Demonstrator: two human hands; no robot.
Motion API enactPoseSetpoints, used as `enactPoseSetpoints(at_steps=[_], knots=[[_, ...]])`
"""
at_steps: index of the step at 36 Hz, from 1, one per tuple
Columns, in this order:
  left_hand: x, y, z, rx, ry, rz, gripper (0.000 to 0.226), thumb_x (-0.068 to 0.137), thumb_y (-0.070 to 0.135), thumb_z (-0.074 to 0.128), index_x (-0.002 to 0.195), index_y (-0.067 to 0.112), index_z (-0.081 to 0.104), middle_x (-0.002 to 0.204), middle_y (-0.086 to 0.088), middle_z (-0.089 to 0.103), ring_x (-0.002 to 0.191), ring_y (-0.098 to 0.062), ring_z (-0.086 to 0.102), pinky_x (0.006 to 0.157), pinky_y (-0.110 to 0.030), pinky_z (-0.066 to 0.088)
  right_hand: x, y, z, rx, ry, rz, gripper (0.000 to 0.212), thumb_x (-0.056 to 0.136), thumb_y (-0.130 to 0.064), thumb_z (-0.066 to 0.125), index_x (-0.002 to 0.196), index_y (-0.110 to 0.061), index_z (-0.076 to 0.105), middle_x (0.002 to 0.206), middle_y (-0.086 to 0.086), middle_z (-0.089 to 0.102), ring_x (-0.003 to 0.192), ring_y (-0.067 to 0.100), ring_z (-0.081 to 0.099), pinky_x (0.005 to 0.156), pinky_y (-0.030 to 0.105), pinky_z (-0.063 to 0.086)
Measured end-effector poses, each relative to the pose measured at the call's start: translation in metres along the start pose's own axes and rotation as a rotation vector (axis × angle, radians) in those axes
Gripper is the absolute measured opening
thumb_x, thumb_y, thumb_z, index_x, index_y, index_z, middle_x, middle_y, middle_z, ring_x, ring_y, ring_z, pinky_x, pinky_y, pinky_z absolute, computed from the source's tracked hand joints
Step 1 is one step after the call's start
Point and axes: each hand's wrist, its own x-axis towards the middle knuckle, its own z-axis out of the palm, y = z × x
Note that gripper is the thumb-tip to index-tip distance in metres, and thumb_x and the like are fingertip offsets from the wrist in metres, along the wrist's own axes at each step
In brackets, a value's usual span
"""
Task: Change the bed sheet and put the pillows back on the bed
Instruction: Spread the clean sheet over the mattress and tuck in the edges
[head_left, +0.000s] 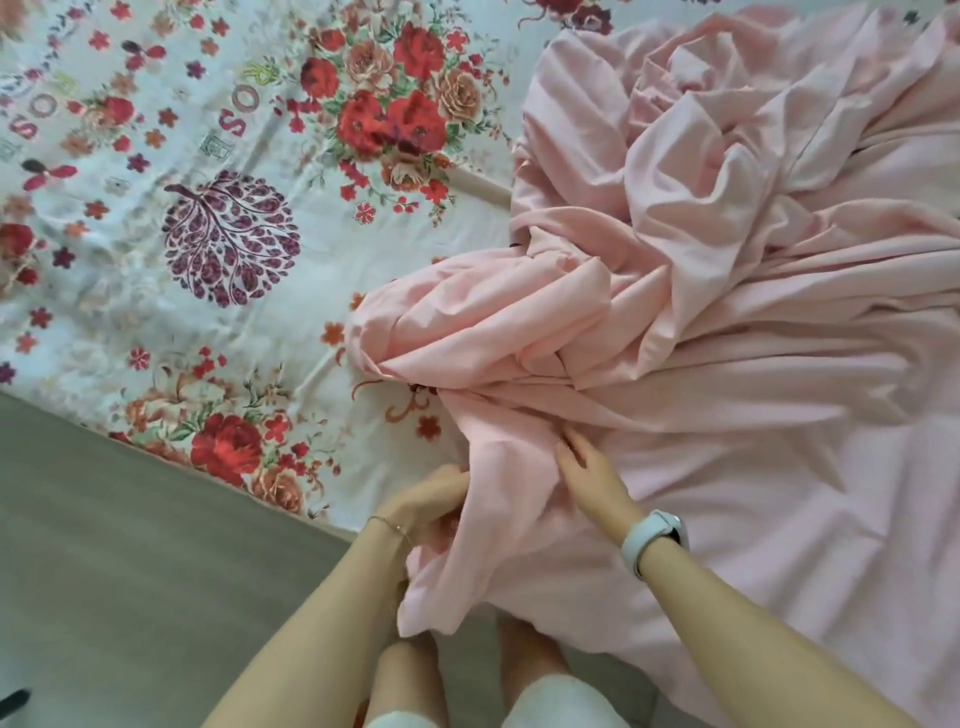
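Note:
A plain pink sheet (727, 322) lies bunched and partly spread over the right half of the bed, with a crumpled heap toward the top right. Under it and across the left lies a white floral sheet (218, 208) with red roses. My left hand (423, 501) grips a hanging fold of the pink sheet at the bed's near edge, its fingers partly hidden in the cloth. My right hand (589, 475), with a white watch on the wrist, pinches the same fold from the right side. No pillows are in view.
Grey floor (130, 571) runs along the bed's near edge at lower left. My bare legs (415, 680) stand close to the mattress. A small dark object (13, 701) sits at the bottom left corner.

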Motion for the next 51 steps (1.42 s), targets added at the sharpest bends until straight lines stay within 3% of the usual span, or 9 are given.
enactPoseSetpoints(at_steps=[4, 9, 23, 30, 34, 37, 41, 46, 51], knots=[[-0.008, 0.011, -0.001, 0.052, 0.217, 0.179, 0.018, 0.075, 0.021, 0.061, 0.081, 0.005, 0.058, 0.073, -0.008, 0.049, 0.065, -0.018, 0.04, 0.053, -0.025, 0.035, 0.001, 0.005, 0.005, -0.283, -0.02, -0.156, 0.046, 0.098, -0.018, 0.041, 0.144, -0.013, 0.033, 0.15, 0.007, 0.03, 0.139, 0.02, 0.026, 0.107, 0.02, 0.018], [-0.024, 0.02, -0.013, -0.096, 0.433, 0.348, 0.032, 0.095, 0.017, 0.052, 0.065, 0.009, 0.055, 0.046, 0.001, 0.035, 0.041, -0.012, 0.028, 0.035, -0.016, 0.021, 0.0, 0.009, 0.008, -0.684, -0.031, -0.104, 0.066, 0.094, -0.033, 0.043, 0.149, -0.023, 0.008, 0.157, 0.002, 0.006, 0.143, 0.024, 0.006, 0.106, 0.046, 0.028], [-0.068, -0.014, -0.082, -0.412, 0.887, 0.534, 0.035, 0.096, 0.023, 0.052, 0.063, 0.012, 0.055, 0.053, -0.006, 0.038, 0.048, -0.016, 0.034, 0.043, -0.024, 0.028, 0.002, 0.009, 0.019, -0.736, 0.006, 0.246, 0.09, 0.094, -0.043, 0.047, 0.145, 0.0, -0.013, 0.153, 0.027, -0.01, 0.141, 0.042, -0.003, 0.112, 0.048, 0.011], [-0.074, -0.03, -0.092, -0.449, 0.816, 0.546, 0.043, 0.095, 0.024, 0.056, 0.056, 0.012, 0.044, 0.043, 0.011, 0.027, 0.048, -0.012, 0.025, 0.05, -0.028, 0.021, 0.003, 0.009, 0.018, -0.736, 0.009, 0.28, 0.09, 0.093, -0.042, 0.05, 0.146, 0.002, -0.008, 0.153, 0.027, -0.006, 0.141, 0.042, 0.001, 0.113, 0.048, 0.012], [-0.089, -0.029, -0.079, -0.224, 0.626, 0.695, 0.033, 0.093, 0.026, 0.057, 0.072, 0.002, 0.062, 0.06, -0.001, 0.048, 0.059, -0.01, 0.042, 0.059, -0.023, 0.034, -0.007, -0.012, 0.026, -0.625, 0.214, 0.217, 0.054, 0.089, -0.018, 0.05, 0.137, -0.001, 0.033, 0.139, 0.026, 0.034, 0.129, 0.042, 0.033, 0.106, 0.048, 0.029], [-0.102, -0.028, -0.064, -0.059, 0.442, 0.783, 0.029, 0.088, 0.032, 0.059, 0.072, 0.008, 0.062, 0.069, -0.003, 0.051, 0.068, -0.012, 0.044, 0.063, -0.025, 0.034, -0.025, -0.044, 0.037, -0.206, 0.357, 0.0, 0.038, 0.09, -0.021, 0.049, 0.123, -0.002, 0.052, 0.124, 0.02, 0.053, 0.117, 0.035, 0.046, 0.102, 0.043, 0.036], [-0.114, -0.02, -0.043, 0.119, 0.265, 0.854, 0.017, 0.09, 0.025, 0.062, 0.078, 0.018, 0.07, 0.07, 0.005, 0.06, 0.072, -0.009, 0.051, 0.069, -0.019, 0.039, -0.06, -0.103, 0.048, 0.455, -0.041, 0.142, 0.033, 0.089, -0.049, 0.052, 0.097, -0.019, 0.062, 0.085, 0.003, 0.067, 0.081, 0.017, 0.066, 0.068, 0.034, 0.054], [-0.121, -0.024, -0.023, 0.224, -0.114, 0.724, 0.034, 0.089, 0.038, 0.058, 0.081, 0.008, 0.069, 0.077, 0.001, 0.062, 0.077, -0.008, 0.053, 0.073, -0.023, 0.043, -0.056, -0.111, 0.058, 0.424, 0.067, 0.124, 0.009, 0.085, -0.002, 0.054, 0.08, -0.006, 0.06, 0.068, 0.004, 0.056, 0.06, 0.015, 0.054, 0.051, 0.022, 0.043], [-0.112, -0.019, -0.018, -0.073, 0.128, 0.57, 0.022, 0.094, 0.023, 0.054, 0.09, 0.009, 0.07, 0.091, -0.008, 0.068, 0.089, -0.02, 0.063, 0.078, -0.025, 0.055, -0.071, -0.1, 0.027, 0.521, 0.137, -0.018, 0.029, 0.093, 0.002, 0.046, 0.076, -0.013, 0.065, 0.063, -0.004, 0.064, 0.057, 0.004, 0.058, 0.06, 0.018, 0.048]])
